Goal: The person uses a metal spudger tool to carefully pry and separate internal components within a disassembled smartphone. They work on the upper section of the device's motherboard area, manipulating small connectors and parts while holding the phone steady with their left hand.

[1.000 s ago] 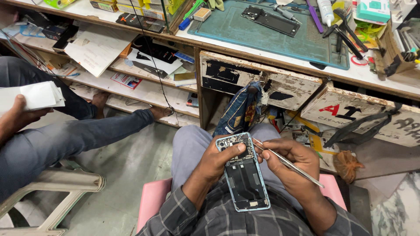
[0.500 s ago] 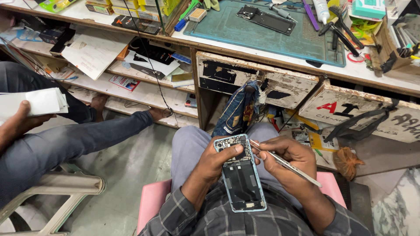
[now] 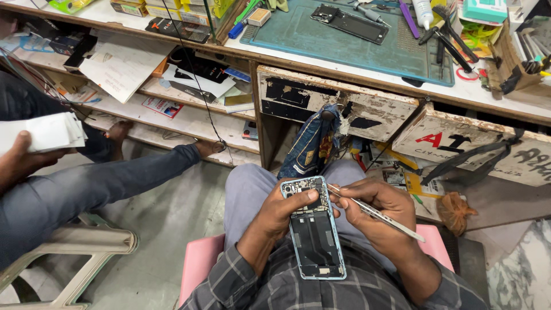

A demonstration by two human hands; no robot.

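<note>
Cradling an opened phone (image 3: 313, 229) over the lap, below the desk (image 3: 344, 66), the left hand (image 3: 284, 209) clenches its upper edge. Long axis runs away from the body. The right hand (image 3: 381, 209), just right, pinches tweezers (image 3: 373, 211), tips at the top corner.

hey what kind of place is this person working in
Most likely a small phone repair shop. The left hand holds an opened phone, the right hand works it with tweezers, and the bench has a green work mat with another dismantled phone.
</note>
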